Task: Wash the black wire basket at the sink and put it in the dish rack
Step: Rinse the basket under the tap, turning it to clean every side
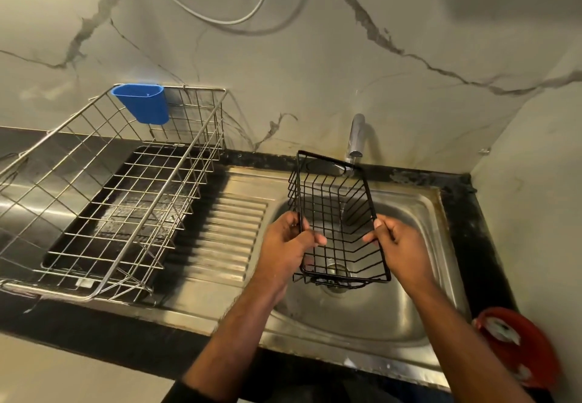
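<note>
Black wire basket (338,220): held over the sink (419,213), far end tipped up under the tap (356,138), likely so running water passes through the mesh.
Left hand (288,242), right hand (398,242): fingers curled round opposite long rims, steadying it.
Dish rack (104,201): on the bench, left of the bowl, near enough for a short transfer; blue cup (141,103) hung on its back rail.

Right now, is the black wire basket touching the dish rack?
Apart. The head view shows the black wire basket held over the sink by both hands, with bare ribbed drainboard between it and the dish rack.
</note>
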`<state>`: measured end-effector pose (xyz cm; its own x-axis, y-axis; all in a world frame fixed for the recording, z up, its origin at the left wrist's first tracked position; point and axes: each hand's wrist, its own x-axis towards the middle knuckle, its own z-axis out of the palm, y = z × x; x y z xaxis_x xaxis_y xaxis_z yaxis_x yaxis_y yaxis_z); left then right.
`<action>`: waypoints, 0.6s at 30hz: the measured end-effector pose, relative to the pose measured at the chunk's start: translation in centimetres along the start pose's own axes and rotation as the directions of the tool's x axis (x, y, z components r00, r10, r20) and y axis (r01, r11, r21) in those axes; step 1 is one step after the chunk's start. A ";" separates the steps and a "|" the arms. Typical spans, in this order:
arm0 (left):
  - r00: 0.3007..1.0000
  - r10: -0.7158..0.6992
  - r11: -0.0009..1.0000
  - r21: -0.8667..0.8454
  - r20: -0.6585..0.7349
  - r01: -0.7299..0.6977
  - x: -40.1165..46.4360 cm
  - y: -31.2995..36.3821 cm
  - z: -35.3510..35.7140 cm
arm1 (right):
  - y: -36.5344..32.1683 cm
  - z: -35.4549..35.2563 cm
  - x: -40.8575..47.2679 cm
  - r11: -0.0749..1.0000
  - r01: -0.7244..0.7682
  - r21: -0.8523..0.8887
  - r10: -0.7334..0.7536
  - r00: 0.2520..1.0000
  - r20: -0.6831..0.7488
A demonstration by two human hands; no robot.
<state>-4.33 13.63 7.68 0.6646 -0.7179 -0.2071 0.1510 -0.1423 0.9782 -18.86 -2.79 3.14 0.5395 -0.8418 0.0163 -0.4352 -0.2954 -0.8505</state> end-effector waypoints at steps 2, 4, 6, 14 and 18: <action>0.999 0.045 0.998 0.034 0.028 -0.046 0.0 -0.4 0.1 | 0.3 0.4 0.2 1.000 -0.023 -0.009 0.023 1.000 0.007; 0.996 0.072 0.995 0.062 0.059 -0.076 0.1 -0.8 0.1 | 0.8 0.8 0.5 0.999 -0.053 -0.004 0.053 0.998 0.015; 0.992 0.093 0.990 0.100 0.083 -0.101 0.0 -1.2 0.1 | 1.2 1.3 1.0 0.995 -0.096 0.008 0.096 0.995 0.032; 0.991 0.069 0.961 0.258 0.118 -0.097 -0.1 -2.1 -0.8 | 1.1 3.2 2.8 0.988 -0.146 -0.052 0.150 0.984 0.096; 0.996 0.058 0.929 0.362 0.070 -0.080 0.1 -2.4 -1.3 | 0.4 3.6 3.8 0.990 -0.130 -0.050 0.134 0.988 0.082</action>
<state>-3.71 14.79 5.25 0.6196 -0.7708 -0.1481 -0.1776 -0.3215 0.9301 -14.38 -4.48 0.98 0.5340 -0.8337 -0.1408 -0.5370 -0.2058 -0.8181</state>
